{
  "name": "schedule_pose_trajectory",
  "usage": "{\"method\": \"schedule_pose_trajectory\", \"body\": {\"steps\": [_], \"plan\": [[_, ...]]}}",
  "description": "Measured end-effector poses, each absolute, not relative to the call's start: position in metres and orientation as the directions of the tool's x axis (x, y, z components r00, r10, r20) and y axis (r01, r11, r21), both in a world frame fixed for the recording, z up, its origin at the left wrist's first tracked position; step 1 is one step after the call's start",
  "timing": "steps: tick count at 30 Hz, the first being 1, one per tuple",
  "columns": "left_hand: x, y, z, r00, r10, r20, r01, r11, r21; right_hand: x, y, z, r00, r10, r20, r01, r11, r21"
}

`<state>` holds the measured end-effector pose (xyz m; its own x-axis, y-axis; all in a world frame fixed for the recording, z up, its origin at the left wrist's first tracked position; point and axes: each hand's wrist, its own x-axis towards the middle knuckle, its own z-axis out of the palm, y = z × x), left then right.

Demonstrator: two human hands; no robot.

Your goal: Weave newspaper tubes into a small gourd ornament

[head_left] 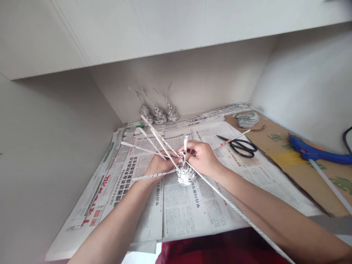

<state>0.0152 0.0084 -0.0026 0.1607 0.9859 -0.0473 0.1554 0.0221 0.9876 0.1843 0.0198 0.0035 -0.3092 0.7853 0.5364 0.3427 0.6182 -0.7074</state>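
Observation:
A small round woven ball of rolled newspaper (186, 175) sits between my hands above the newspaper sheets. Several thin paper tubes (163, 146) fan out from its top, toward the left and upward. My left hand (161, 165) is closed round the tubes at the ball's left side, its fingertips partly hidden behind them. On the other side my right hand (202, 156) pinches a paper tube near the ball's top. One long white paper strand (233, 207) runs from there across my right forearm to the lower right.
Three woven paper gourd shapes (159, 116) with stems stand at the back, beside a bundle of paper rods (209, 116). Black scissors (242, 147) lie to the right. A blue glue gun (316, 150) rests on cardboard (277, 143). An overhanging white panel (176, 29) spans the top.

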Motion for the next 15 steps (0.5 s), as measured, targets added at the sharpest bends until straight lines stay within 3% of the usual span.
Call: {"method": "schedule_pose_trajectory", "body": {"steps": [6, 10, 15], "plan": [[0.011, 0.004, 0.006, 0.241, 0.970, 0.038, 0.277, -0.106, 0.955, 0.180, 0.017, 0.000, -0.320, 0.750, 0.579, 0.279, 0.658, -0.699], [0.006, 0.004, 0.010, 0.212, 0.964, 0.164, 0.375, -0.235, 0.897, 0.183, 0.020, 0.000, -0.412, 0.838, 0.357, 0.262, 0.485, -0.834], [0.001, 0.005, 0.012, 0.167, 0.965, 0.204, 0.430, -0.258, 0.866, 0.190, 0.026, -0.002, -0.479, 0.857, 0.189, 0.466, 0.431, -0.772]]}}
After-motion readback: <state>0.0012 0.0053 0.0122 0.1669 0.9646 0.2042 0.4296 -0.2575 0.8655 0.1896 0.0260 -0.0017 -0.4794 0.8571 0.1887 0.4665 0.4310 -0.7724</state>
